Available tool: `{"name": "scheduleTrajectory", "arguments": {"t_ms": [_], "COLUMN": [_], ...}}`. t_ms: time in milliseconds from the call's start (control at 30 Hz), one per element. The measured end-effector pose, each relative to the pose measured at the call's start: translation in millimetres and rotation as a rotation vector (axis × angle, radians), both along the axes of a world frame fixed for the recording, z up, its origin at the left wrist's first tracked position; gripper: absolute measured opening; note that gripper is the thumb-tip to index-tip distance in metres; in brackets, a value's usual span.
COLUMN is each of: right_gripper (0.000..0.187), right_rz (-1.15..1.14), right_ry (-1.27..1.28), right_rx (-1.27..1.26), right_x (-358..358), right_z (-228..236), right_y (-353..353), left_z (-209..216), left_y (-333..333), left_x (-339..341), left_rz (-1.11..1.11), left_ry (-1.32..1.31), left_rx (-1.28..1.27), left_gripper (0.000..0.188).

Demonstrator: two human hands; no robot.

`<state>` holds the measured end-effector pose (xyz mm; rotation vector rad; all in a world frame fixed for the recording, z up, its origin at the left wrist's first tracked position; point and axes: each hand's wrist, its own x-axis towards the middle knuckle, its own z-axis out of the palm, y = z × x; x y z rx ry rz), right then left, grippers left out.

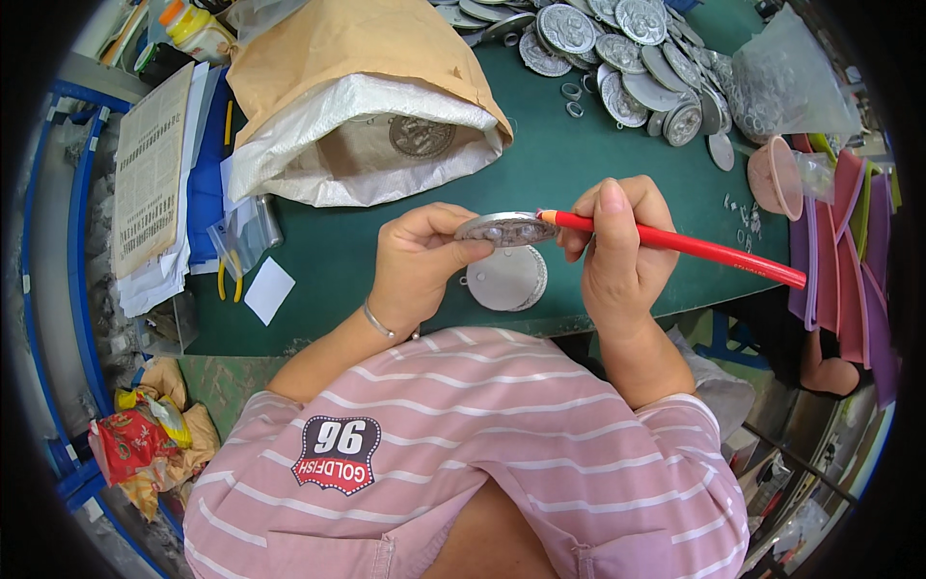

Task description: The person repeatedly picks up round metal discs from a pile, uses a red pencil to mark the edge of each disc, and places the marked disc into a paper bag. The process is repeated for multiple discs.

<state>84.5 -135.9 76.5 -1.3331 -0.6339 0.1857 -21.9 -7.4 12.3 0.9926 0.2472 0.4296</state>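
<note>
Held edge-up in my left hand (422, 256) is a round silver-coloured medal (506, 230), pinched between thumb and fingers. My right hand (622, 241) grips a red pencil (699, 251) near its sharpened end. The pencil's tip meets the right end of the medal's rim; whether it presses on the metal I cannot tell. Below the held medal, a second medal (506, 280) lies on the green table (376, 318) with its plain face up and a small loop at its left edge.
A paper-and-woven sack (362, 58) with its mouth toward me holds a medal (422, 137). Many medals (641, 72) are heaped at the far right, beside a clear plastic bag (791, 82) and a pink cup (775, 179). Papers (154, 174) and yellow-handled pliers (230, 278) lie left.
</note>
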Motion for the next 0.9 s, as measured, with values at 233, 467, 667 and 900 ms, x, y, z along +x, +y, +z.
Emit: {"name": "scheduleTrajectory", "arguments": {"t_ms": [233, 467, 667, 900], "right_gripper": [0.023, 0.018, 0.017, 0.020], "right_rz": [0.073, 0.060, 0.060, 0.021], "right_ry": [0.008, -0.113, -0.209, -0.238], "right_rx": [-0.011, 0.236, 0.045, -0.038], "right_x": [5.2, 1.9, -0.8, -2.3], "right_z": [-4.0, -10.7, -7.2, -5.8], "right_y": [-4.4, -3.3, -3.4, 1.0], "left_z": [-4.1, 7.2, 7.0, 6.5], "left_y": [-2.6, -1.7, -2.6, 0.5], "left_x": [-1.7, 0.9, 0.3, -0.7], "left_rz": [-0.034, 0.015, 0.059, 0.077], "left_ry": [0.058, 0.025, -0.019, -0.012], "left_rx": [-0.110, 0.104, 0.300, 0.478], "left_gripper": [0.016, 0.016, 0.020, 0.021]}}
